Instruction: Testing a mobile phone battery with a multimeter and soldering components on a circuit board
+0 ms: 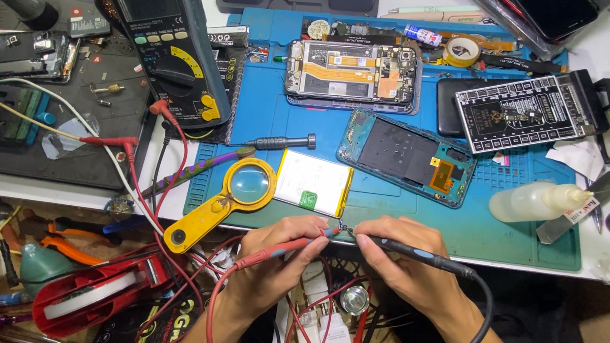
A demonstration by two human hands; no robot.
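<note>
Head view: at the bench's (609,262) front edge, the left hand (274,259) pinches a red probe (284,250) and the right hand (402,259) pinches a black probe (416,254), tips meeting just below a white battery (313,183) on the blue mat (478,229), near a yellow magnifier (231,198).

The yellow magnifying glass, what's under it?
Under the yellow magnifying glass lies the blue work mat. It shows through the lens, and a striped tool pokes in beside the rim. What the yellow handle covers can't be seen.
</note>
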